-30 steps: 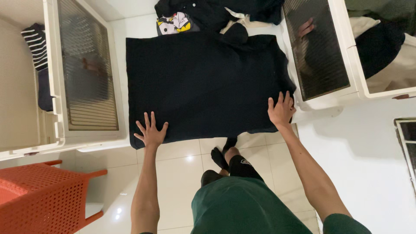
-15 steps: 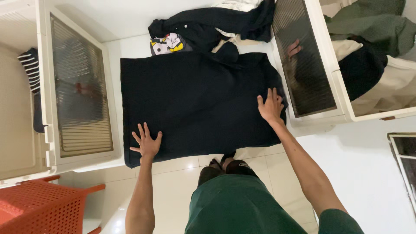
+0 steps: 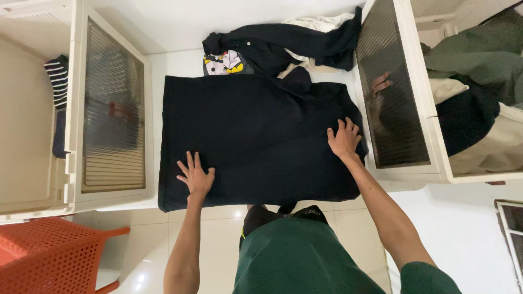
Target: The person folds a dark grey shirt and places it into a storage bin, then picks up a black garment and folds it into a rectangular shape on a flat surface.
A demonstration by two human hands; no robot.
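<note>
A black garment (image 3: 256, 130) lies spread flat on the white tiled floor between two white plastic storage boxes. My left hand (image 3: 196, 177) rests palm down on its near left part, fingers spread. My right hand (image 3: 344, 139) presses flat on its right edge, fingers apart, close to the right box. Neither hand grips the cloth.
A heap of dark and pale clothes (image 3: 283, 41) with a printed piece lies beyond the garment. The left box (image 3: 76, 109) holds a striped item; the right box (image 3: 430, 141) holds green, black and beige clothes. An orange plastic basket (image 3: 49, 253) stands at the lower left.
Both hands slid further onto the garment, away from its near edge, and the view shifted slightly forward.
</note>
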